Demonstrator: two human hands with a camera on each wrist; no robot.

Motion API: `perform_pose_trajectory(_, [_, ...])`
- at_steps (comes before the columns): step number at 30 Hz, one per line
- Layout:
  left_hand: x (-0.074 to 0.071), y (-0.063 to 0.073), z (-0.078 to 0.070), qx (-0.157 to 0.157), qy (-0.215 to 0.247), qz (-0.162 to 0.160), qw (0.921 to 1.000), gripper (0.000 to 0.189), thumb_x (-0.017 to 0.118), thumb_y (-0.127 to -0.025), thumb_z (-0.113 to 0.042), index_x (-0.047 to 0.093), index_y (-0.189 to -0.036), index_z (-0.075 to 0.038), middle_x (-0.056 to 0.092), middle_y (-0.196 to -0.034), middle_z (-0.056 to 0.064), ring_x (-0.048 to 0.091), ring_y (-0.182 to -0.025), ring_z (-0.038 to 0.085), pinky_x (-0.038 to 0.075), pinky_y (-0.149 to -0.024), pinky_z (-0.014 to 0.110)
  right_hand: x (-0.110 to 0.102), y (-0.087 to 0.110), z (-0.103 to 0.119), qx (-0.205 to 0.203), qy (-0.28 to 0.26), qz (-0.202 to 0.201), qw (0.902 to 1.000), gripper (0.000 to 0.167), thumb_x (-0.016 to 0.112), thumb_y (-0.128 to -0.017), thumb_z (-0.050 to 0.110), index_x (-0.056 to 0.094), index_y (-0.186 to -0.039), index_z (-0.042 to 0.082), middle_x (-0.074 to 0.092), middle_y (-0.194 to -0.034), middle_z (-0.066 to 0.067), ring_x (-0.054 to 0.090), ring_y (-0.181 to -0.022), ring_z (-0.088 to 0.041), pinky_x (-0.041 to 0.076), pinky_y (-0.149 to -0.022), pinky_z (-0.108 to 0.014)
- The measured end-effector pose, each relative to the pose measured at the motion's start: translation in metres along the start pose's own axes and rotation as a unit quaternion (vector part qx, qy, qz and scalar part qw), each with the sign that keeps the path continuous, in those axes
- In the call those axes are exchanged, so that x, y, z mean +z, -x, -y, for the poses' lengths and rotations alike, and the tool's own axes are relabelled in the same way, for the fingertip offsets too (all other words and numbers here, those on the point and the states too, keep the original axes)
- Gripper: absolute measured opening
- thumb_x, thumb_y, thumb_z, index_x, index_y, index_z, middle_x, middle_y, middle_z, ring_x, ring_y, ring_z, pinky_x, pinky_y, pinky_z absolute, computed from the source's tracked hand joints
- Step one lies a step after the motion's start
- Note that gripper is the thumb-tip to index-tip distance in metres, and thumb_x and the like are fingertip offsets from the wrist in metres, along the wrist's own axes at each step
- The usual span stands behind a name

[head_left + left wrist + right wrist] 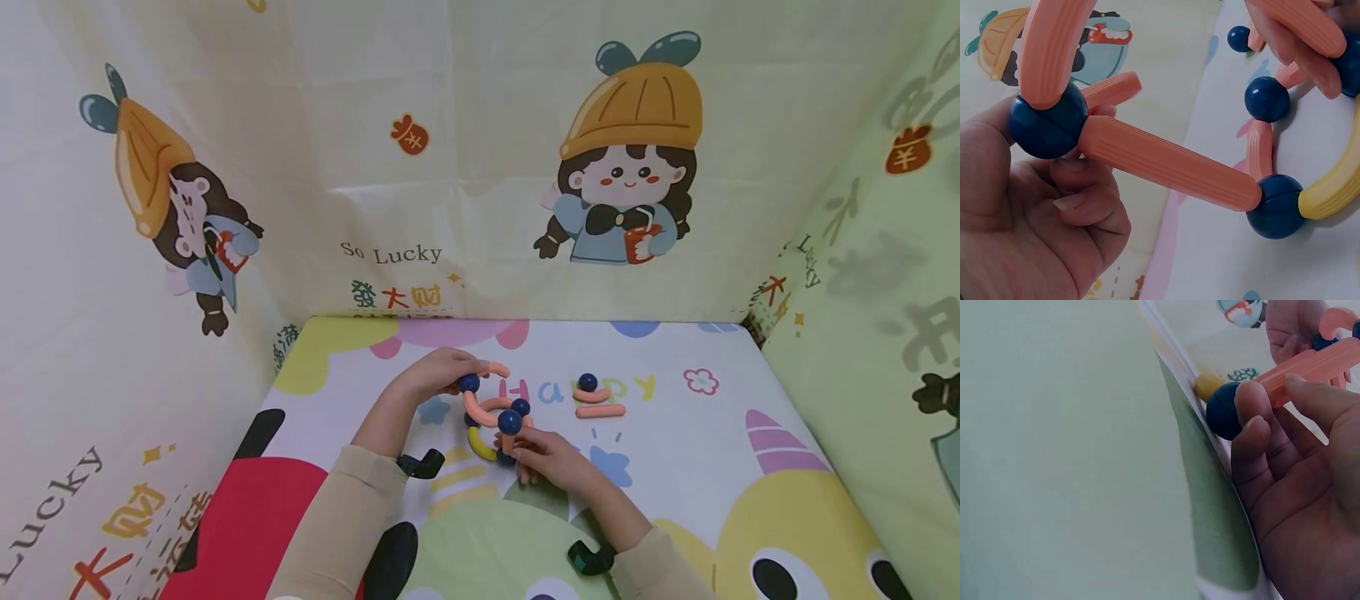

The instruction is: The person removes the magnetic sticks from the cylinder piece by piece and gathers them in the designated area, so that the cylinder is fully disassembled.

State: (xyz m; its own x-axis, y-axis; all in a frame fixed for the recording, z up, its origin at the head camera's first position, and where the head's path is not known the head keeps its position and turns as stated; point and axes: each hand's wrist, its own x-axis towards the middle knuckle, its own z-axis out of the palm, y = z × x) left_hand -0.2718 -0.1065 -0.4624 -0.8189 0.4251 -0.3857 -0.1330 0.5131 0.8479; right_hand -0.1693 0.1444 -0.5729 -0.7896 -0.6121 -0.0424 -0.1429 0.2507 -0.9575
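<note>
Salmon-pink ridged sticks and glossy dark-blue balls form an open framework. The left hand grips a raised ball; the right hand pinches a straight stick, probably steadying the framework from both sides. A curved yellow stick sits between the hands. Beyond the right hand, a loose blue ball, curved pink stick and straight pink stick lie on the tabletop.

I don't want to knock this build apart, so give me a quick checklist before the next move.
1. Left hand gripping a blue ball: ok.
2. Right hand pinching a pink rod: ok.
3. Yellow rod touching another ball: ok.
4. Ball on every rod end: not ok; the upper curved rod has a bare end.
5. Spare ball joined to spare curved rod: cannot tell.
</note>
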Motion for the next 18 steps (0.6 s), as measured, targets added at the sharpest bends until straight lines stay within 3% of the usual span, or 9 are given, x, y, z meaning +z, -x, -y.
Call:
perform_pose_trajectory(11, [-0.0003, 0.0007, 0.0016, 0.027, 0.041, -0.012, 0.9987, 0.036, 0.063, -0.094, -0.046, 0.072, -0.101, -0.012, 0.050, -0.067, -0.001, 0.042, -0.056, 0.016, 0.046, -0.069, 0.031, 0.0000, -0.0014, -0.0023, 0.011, -0.024, -0.001, 0.9997, 0.036, 0.051, -0.103, 0.034, 0.058, -0.137, 0.022, 0.068, -0.080, -0.012, 0.065, -0.065, -0.017, 0.057, -0.064, -0.033])
perform_pose_trajectory(15, [-0.0021, 0.0004, 0.0041, 0.037, 0.056, -0.038, 0.9970, 0.034, 0.063, -0.093, -0.046, 0.070, -0.100, -0.013, 0.055, -0.074, 0.000, 0.048, -0.066, 0.018, 0.047, -0.074, 0.034, 0.0001, -0.0015, -0.0029, 0.006, -0.026, -0.002, 0.9996, 0.038, 0.051, -0.103, 0.033, 0.058, -0.137, 0.019, 0.069, -0.085, -0.013, 0.065, -0.065, -0.018, 0.057, -0.063, -0.033])
perform_pose_trajectory(18, [-0.0054, 0.0008, 0.0056, 0.048, 0.056, -0.066, 0.9951, 0.032, 0.063, -0.094, -0.046, 0.069, -0.101, -0.015, 0.052, -0.076, 0.002, 0.047, -0.068, 0.020, 0.042, -0.068, 0.032, 0.0004, -0.0013, -0.0030, 0.008, -0.027, -0.004, 0.9996, 0.036, 0.051, -0.103, 0.033, 0.059, -0.136, 0.021, 0.069, -0.085, -0.014, 0.064, -0.065, -0.019, 0.057, -0.064, -0.033])
